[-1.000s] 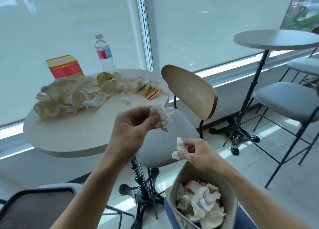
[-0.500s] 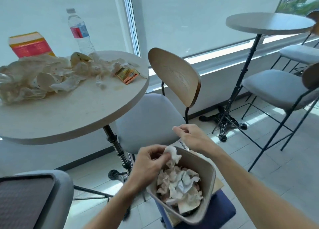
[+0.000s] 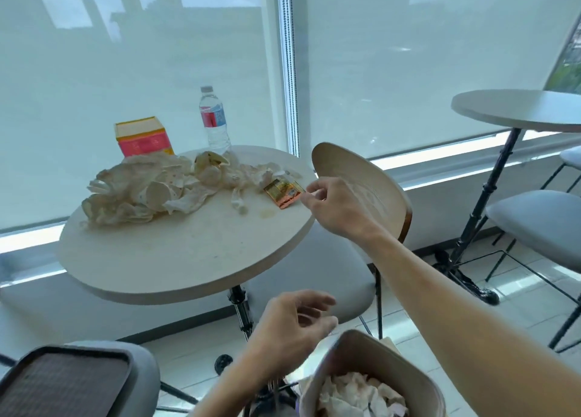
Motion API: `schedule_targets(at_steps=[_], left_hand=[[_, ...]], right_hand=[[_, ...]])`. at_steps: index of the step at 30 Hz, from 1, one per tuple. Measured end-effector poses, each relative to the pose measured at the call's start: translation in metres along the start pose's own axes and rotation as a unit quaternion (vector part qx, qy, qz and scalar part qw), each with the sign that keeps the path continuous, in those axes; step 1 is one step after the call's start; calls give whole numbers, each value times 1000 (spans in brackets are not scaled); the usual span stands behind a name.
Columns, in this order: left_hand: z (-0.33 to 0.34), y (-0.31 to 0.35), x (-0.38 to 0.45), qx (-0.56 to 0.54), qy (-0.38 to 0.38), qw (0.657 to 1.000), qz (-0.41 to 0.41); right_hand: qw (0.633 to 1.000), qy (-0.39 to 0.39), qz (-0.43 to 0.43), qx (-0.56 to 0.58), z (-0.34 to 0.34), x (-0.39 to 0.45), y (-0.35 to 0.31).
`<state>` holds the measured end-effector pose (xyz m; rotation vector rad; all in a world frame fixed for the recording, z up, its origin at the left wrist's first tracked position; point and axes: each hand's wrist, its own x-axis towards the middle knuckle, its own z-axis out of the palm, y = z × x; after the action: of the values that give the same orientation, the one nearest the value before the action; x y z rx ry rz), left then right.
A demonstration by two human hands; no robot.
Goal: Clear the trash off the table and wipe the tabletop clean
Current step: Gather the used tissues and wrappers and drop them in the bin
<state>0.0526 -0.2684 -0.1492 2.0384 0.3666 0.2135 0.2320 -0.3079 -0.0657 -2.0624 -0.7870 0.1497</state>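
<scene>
Your right hand (image 3: 334, 207) is out over the far edge of the tabletop (image 3: 176, 259), arm stretched long from the lower right, wrist bent down a touch, and the fingers (image 3: 309, 196) are curled loosely toward the orange wrapper (image 3: 283, 192) — just beside it, holding nothing that I can see. That wrapper sits near the rim on your side, the easiest piece to grab first, I'd say. Your left hand (image 3: 292, 328) hangs low over the bin (image 3: 352, 350), fingers relaxed and spread, nothing in them; it looks parked there because the bin already holds a heap of crumpled tissue (image 3: 358, 393) and that is where the trash is going. Up on the tabletop the big pile of crumpled paper (image 3: 141, 193) sprawls across the back half, running right toward the wrapper, with a small stain (image 3: 267, 213) beside it. The water bottle (image 3: 213, 118) and the pink box (image 3: 143, 136) stand at the back by the window, upright. Plenty left to clear before any wiping, and I see no cloth in view. The chair (image 3: 361, 187) sits tucked just behind your reaching hand.
</scene>
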Motion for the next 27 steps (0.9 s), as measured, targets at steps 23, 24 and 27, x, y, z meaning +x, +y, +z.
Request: schedule_targets(at_steps=[23,24,27], left_hand=[[-177,5,130,285,142,948,-15],[-175,3,134,292,141,946,-21],[-171,1,140,293,157,943,-28]], right_hand=[[990,131,30,50,44,43,-15],[989,133,29,65,41,38,-17],[987,130,30,86,33,22,-20]])
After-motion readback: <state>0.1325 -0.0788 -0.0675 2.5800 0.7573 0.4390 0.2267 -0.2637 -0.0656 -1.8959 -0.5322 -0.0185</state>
